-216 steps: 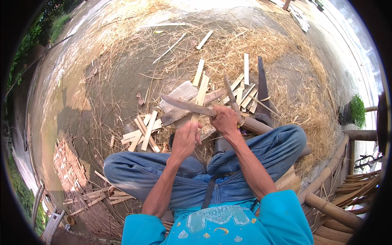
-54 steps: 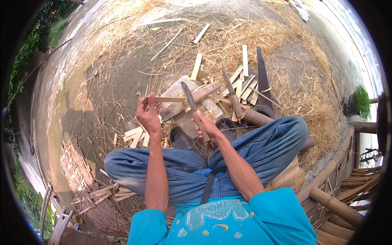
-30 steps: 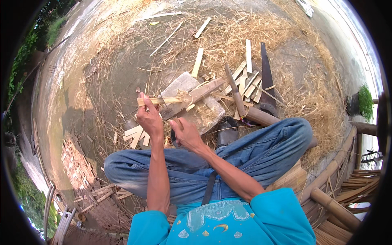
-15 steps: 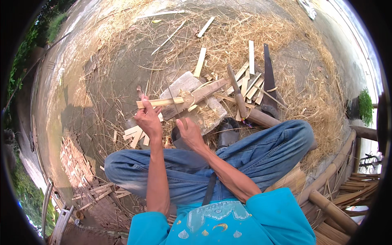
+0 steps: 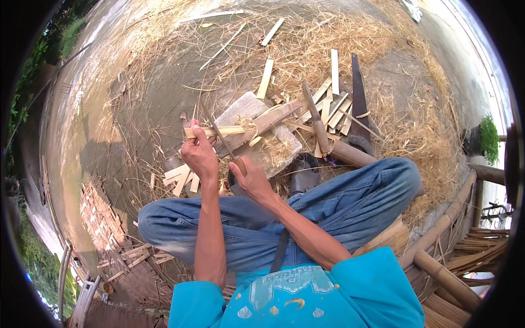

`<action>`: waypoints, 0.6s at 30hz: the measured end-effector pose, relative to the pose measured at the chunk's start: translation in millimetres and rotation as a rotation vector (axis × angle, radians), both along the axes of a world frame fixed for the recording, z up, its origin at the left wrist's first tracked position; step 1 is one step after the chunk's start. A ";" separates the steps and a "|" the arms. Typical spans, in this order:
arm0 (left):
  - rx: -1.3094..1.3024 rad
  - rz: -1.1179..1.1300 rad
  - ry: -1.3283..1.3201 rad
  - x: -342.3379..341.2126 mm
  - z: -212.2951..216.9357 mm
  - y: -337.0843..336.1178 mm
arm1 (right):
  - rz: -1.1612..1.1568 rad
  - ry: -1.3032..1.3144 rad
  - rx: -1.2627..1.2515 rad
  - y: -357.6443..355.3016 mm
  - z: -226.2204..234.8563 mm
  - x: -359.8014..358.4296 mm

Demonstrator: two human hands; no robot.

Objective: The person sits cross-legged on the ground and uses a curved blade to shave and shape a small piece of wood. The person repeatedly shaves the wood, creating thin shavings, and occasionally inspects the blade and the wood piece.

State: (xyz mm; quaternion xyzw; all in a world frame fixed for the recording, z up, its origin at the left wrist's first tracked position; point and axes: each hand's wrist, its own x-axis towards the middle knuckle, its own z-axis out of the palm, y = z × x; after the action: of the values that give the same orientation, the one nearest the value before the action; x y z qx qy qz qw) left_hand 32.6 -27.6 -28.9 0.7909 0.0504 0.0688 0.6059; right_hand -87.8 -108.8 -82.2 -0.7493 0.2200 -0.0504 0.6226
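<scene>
My left hand (image 5: 200, 159) grips the near-left end of a pale bamboo strip (image 5: 234, 130), thumb on top. The strip's other end lies over a wooden plank (image 5: 273, 119), which rests slantwise on a grey stone block (image 5: 240, 108). In my right hand (image 5: 251, 178) is a knife (image 5: 214, 124), my fingers wrapped around its wooden handle. Its long thin blade points away and to the left, crossing the strip just right of my left fingers. Whether the edge bites into the bamboo I cannot tell.
Right of the plank lie a wooden mallet-like stick (image 5: 315, 115), a handsaw (image 5: 359, 104) and several loose strips (image 5: 334, 71). More cut pieces (image 5: 180, 177) lie left of my feet. Curly shavings (image 5: 404, 164) cover much of the ground. A woven bamboo panel (image 5: 101, 213) is at left.
The knife blade has swung left along the bamboo strip, closer to my left fingers, and slants more. My left hand keeps its hold on the strip.
</scene>
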 end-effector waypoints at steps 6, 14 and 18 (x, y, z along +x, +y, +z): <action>-0.014 -0.014 -0.080 -2.7 7.1 -7.6 | 0.029 0.051 -0.056 -14.0 -6.0 -1.6; -0.122 -0.083 0.026 6.3 -14.9 -6.4 | 0.024 0.279 0.204 -41.3 -16.4 -4.1; -0.156 -0.291 0.069 11.4 -72.4 1.1 | 0.015 0.317 0.333 -32.5 -12.2 -5.0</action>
State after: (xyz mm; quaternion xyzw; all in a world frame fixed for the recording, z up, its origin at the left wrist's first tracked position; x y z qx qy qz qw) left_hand 43.9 -26.6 -101.3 0.7424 -0.0386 -0.0509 0.6669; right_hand -92.8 -141.3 -94.4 -0.6363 0.3148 0.1097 0.6957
